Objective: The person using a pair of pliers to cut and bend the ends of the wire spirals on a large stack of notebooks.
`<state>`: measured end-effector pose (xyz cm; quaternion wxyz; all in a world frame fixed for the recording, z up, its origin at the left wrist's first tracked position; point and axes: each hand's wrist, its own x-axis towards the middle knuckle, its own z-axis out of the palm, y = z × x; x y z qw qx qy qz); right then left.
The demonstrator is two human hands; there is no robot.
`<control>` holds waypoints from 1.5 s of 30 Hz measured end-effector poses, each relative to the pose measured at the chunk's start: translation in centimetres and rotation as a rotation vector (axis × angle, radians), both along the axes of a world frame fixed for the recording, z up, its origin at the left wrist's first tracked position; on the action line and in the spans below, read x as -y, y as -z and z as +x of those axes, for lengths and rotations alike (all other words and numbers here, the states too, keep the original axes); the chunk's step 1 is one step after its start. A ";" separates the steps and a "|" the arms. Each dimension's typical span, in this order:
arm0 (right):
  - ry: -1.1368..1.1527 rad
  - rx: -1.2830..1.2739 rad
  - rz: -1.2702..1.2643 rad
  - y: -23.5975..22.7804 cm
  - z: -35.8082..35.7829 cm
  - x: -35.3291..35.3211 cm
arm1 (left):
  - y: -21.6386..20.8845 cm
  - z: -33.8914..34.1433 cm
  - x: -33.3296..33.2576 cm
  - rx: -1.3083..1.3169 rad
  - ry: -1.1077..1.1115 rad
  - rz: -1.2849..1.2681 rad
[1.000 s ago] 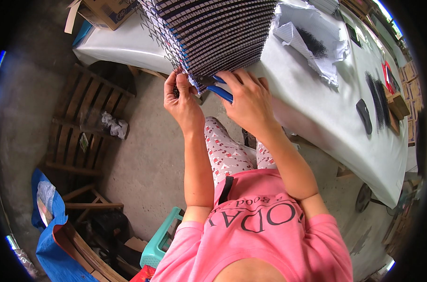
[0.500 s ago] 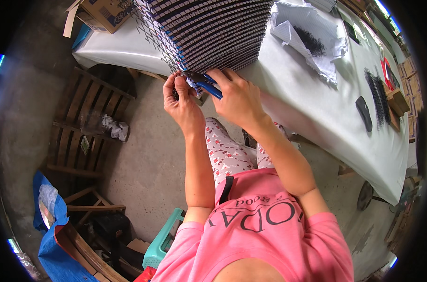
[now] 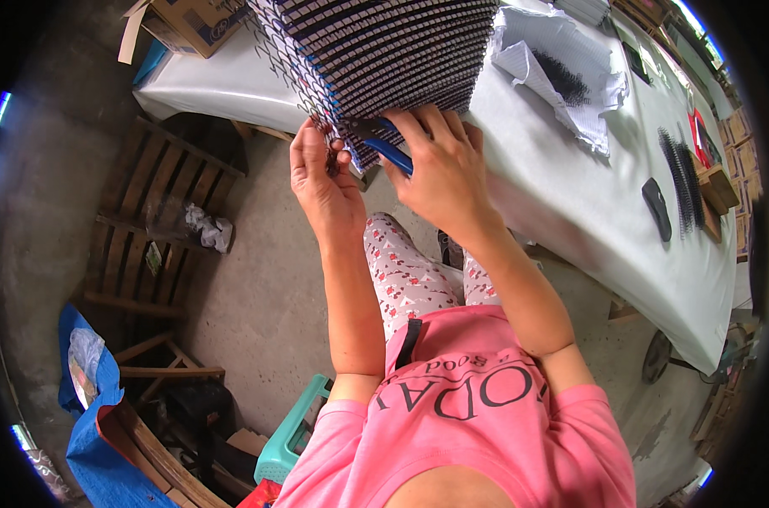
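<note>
In my right hand (image 3: 445, 165) are pliers with blue handles (image 3: 389, 156), their dark jaws at the lower corner of a large block of dark wire rows and white strips (image 3: 384, 59). My left hand (image 3: 327, 186) is at the same corner, just left of the jaws. Its thumb and fingers are curled around small dark pieces (image 3: 332, 161), too small to make out clearly. Loose wire ends (image 3: 283, 63) stick out along the block's left side. Whether the jaws grip a wire cannot be seen.
The block rests on a table with a white cover (image 3: 562, 212). Crumpled white sheeting holding dark wire pieces (image 3: 562, 80) lies to its right. Farther right are a black oblong object (image 3: 655, 207) and a dark bristly strip (image 3: 679, 178). A cardboard box (image 3: 190, 25) stands far left.
My right hand and the pliers have shifted slightly right, away from my left fingertips. The left fingers have loosened a little, and the dark pieces show more.
</note>
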<state>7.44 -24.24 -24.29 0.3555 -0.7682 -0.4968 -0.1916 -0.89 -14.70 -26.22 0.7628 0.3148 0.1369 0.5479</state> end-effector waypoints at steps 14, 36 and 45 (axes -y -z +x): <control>-0.018 -0.015 -0.043 -0.6 0.4 0.4 | -0.1 0.7 -0.3 -0.369 -0.296 0.364; -0.061 -0.075 0.043 -1.2 0.6 0.5 | -0.5 -0.7 -0.5 0.223 0.203 -0.151; -0.005 0.015 0.014 -1.9 -0.1 0.0 | -2.4 -0.4 0.2 -0.129 -0.040 0.089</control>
